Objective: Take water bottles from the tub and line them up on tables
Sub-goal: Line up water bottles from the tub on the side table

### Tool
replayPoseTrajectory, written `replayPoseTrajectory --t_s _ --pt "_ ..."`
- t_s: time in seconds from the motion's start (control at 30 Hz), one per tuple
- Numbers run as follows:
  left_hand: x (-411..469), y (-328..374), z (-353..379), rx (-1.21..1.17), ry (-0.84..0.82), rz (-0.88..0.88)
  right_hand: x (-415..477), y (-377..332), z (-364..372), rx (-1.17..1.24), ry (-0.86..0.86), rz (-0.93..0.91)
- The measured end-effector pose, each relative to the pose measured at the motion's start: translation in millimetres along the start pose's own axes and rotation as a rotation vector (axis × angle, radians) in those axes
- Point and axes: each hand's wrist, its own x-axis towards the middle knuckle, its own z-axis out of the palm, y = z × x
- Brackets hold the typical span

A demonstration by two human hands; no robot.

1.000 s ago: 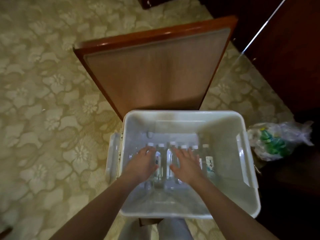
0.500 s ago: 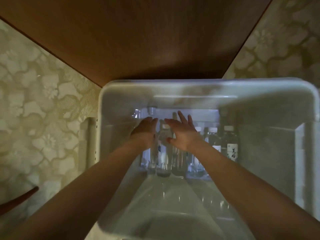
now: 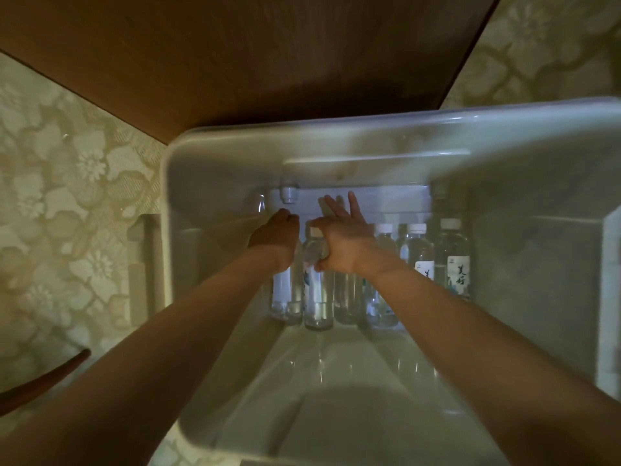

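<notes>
Reaching into the white tub [image 3: 235, 156], the right hand [image 3: 346, 243] hooks thumb and forefinger round the shoulder of a clear bottle [image 3: 316, 297], its other fingers stretched toward the far wall. The left hand [image 3: 274, 238] curls over the neighbouring bottle [image 3: 280, 290]; whether it grasps, I cannot tell. All the bottles lie side by side, caps at the far wall, long axes running toward the person. Bare tub floor lies nearer; a wooden table [image 3: 268, 62] stands beyond the rim
</notes>
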Motion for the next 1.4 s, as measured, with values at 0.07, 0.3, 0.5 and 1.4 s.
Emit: replayPoseTrajectory --t_s 0.07,0.3,0.5,1.4 --pt "-4 -1 -5 0.027 -0.005 0.026 -10 -3 5 0.0 0.039 -0.034" --pt "-18 -7 -18 -0.002 -0.006 0.078 -52 -13 9 0.551 0.32 0.051" --pt "-32 -7 -9 -0.297 0.119 0.22 -80 -35 24 1.077 0.422 0.313" --pt "-78 -10 12 -0.757 0.016 0.26 -127 -38 19 1.186 0.28 0.337"
